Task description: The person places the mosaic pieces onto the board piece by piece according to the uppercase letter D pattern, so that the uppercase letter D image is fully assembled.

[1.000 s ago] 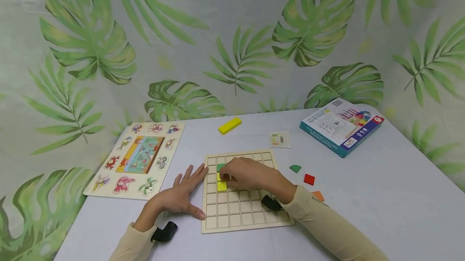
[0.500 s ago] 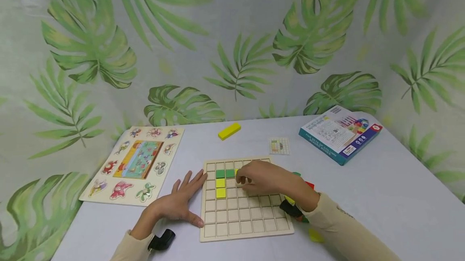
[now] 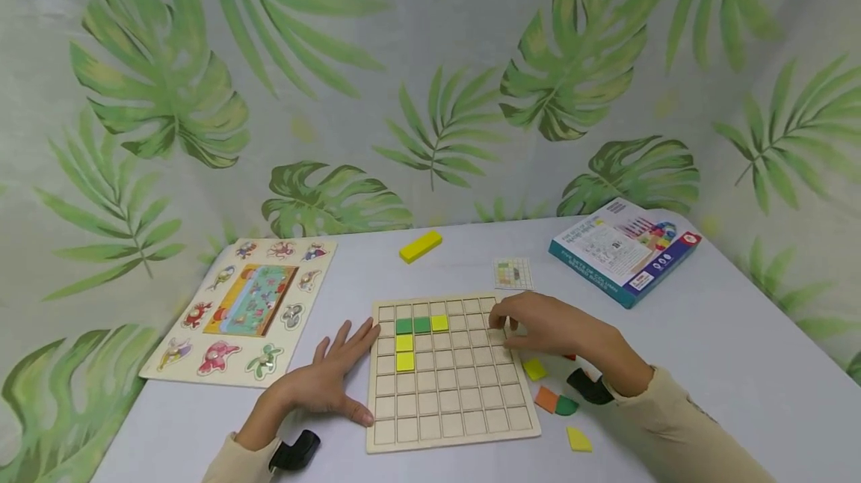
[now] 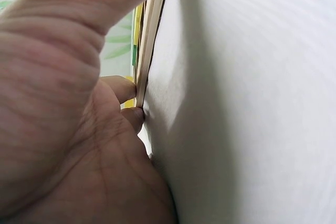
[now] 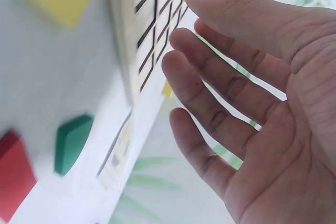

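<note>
From above, on the person's side, the white tabletop point(image 3: 336, 460) is looked down on and forward over by the head camera; the pale square wooden grid board point(image 3: 451, 401) is shown whole, backed by the grey-white leaf-printed backdrop point(image 3: 464, 34). By the left wrist camera, the palm of the left hand point(image 3: 328, 380) is viewed very closely, turned sideways, with the board nearly edge-on. By the right wrist camera, also turned and close, the right hand point(image 3: 551, 324) is faced from its palm side. The board is shared by all three views; the small white printed card point(image 3: 513, 274), by head and right wrist.
</note>
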{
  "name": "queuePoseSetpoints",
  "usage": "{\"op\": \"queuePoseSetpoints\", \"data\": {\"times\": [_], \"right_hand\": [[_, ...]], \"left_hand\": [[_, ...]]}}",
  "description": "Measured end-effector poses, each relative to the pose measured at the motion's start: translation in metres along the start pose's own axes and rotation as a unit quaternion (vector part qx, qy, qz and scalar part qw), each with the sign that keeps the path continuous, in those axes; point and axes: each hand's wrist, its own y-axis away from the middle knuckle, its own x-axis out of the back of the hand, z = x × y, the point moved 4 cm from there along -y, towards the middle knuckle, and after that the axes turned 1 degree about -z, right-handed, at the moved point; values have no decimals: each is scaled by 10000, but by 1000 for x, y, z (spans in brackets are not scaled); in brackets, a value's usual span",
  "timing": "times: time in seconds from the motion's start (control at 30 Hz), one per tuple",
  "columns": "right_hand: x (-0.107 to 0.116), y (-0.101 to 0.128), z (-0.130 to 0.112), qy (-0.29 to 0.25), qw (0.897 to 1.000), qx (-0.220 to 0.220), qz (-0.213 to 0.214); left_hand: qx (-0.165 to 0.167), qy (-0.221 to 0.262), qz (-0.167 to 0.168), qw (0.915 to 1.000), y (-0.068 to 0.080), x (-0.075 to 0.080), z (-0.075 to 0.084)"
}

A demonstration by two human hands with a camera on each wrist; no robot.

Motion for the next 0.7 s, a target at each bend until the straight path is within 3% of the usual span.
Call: {"op": "queuePoseSetpoints", "data": {"times": [0.4,0.7], "right_hand": [[-3,24,18,-279,9953,-835,-410],[-10,40,22,-581,9949,-569,-601]], "left_hand": [[17,-11,-55,10000,0,-2,4],[57,-120,-59,9999,1,-1,2]]}}
